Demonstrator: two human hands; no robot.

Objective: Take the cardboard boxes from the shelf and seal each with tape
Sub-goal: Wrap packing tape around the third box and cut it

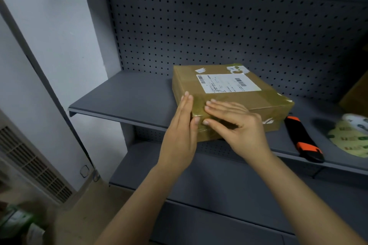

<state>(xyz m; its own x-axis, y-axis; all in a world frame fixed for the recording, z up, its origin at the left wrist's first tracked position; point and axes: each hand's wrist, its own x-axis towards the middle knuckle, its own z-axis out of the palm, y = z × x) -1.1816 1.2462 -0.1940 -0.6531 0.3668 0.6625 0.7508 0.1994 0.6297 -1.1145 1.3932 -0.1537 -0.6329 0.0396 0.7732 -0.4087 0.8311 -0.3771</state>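
Observation:
A flat brown cardboard box (225,93) with a white shipping label lies on the grey shelf (123,99), its near left corner jutting over the front edge. Glossy tape covers that corner and part of the top. My left hand (182,131) presses flat with straight fingers against the box's left side at the corner. My right hand (237,125) lies over the same corner, fingers straight on the taped top and thumb on the front face. A roll of tape (350,137) with green print rests at the far right of the shelf.
An orange and black utility knife (302,139) lies on the shelf just right of the box. Another cardboard box (356,97) shows at the right edge. A perforated grey back panel (219,26) stands behind. A lower shelf (219,185) sits below; a vented unit (33,163) stands at left.

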